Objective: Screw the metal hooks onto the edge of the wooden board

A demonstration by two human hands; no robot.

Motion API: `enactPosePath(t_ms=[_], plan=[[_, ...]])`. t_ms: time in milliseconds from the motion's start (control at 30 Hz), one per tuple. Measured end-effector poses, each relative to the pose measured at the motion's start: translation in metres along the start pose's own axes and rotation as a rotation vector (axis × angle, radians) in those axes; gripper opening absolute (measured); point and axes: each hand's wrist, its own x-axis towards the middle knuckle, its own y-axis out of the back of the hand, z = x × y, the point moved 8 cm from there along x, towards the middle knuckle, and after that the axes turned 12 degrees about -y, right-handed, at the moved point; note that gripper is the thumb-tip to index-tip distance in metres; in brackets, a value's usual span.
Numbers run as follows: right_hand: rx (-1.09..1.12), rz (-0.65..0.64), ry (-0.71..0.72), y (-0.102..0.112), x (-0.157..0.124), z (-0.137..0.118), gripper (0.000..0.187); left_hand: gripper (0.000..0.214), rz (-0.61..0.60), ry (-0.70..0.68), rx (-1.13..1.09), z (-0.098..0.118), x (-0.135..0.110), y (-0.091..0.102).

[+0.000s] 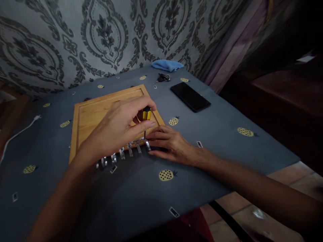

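Yellow-and-black screwdriver [146, 115], clasped in the left hand [122, 121], tip at the end metal clip [147, 146] towards the right of the near edge of the wooden board [94, 116], is best kept upright, the right hand [174, 144] alongside, pinch unclear, bracing that clip.

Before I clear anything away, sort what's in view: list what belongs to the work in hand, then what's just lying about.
In the work:
yellow-and-black screwdriver, held in the left hand
wooden board
shiny metal pieces along its near edge, right hand at the end one

Lying about:
phone
keys
blue cloth
white cable
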Motion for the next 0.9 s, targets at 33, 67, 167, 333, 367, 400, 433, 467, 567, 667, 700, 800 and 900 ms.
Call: enactPosePath(t_ms=[33, 67, 167, 333, 367, 400, 433, 467, 567, 667, 700, 800, 900], plan=[[0.001, -0.003, -0.001, -0.0001, 0.0000, 0.0001, 0.028, 0.016, -0.005, -0.001, 0.010, 0.0000, 0.0003, -0.0006], [0.000, -0.006, -0.003, -0.0004, 0.0001, 0.0003, 0.028, 0.016, -0.004, 0.000, 0.024, 0.0000, 0.0004, -0.0005], [-0.003, -0.003, -0.002, -0.0008, -0.0001, 0.0007, 0.028, 0.018, 0.018, 0.008, 0.046, -0.0001, -0.0001, 0.0023], [-0.016, 0.014, 0.017, -0.0002, -0.0008, -0.0004, 0.028, 0.021, 0.005, 0.031, 0.007, -0.0011, -0.0020, 0.0044], [-0.016, 0.011, 0.017, -0.0003, -0.0007, -0.0005, 0.028, 0.021, -0.005, 0.036, 0.008, -0.0014, -0.0021, 0.0039], [-0.014, 0.005, 0.013, -0.0004, -0.0005, -0.0003, 0.027, 0.021, -0.016, 0.037, 0.009, -0.0014, -0.0021, 0.0031], [-0.010, -0.002, 0.006, -0.0006, -0.0001, 0.0001, 0.027, 0.020, -0.025, 0.034, 0.010, -0.0011, -0.0019, 0.0021], [-0.005, -0.009, -0.003, -0.0008, 0.0002, 0.0006, 0.027, 0.019, -0.031, 0.024, 0.008, -0.0002, -0.0015, 0.0010], [-0.001, -0.015, -0.006, -0.0008, 0.0009, 0.0002, 0.027, 0.014, -0.039, -0.013, 0.008, 0.0031, 0.0000, -0.0012], [-0.014, -0.005, 0.012, -0.0001, 0.0009, -0.0018, 0.026, 0.012, -0.011, -0.009, 0.042, 0.0030, 0.0001, 0.0021], [-0.019, -0.003, 0.015, 0.0000, 0.0009, -0.0023, 0.027, 0.014, 0.000, 0.001, 0.047, 0.0021, -0.0003, 0.0038], [-0.020, 0.000, 0.015, 0.0003, 0.0008, -0.0025, 0.027, 0.018, 0.015, 0.021, 0.012, -0.0003, -0.0016, 0.0066], [-0.012, -0.004, 0.009, 0.0000, 0.0006, -0.0017, 0.027, 0.017, 0.009, 0.027, -0.029, -0.0013, -0.0022, 0.0058]])
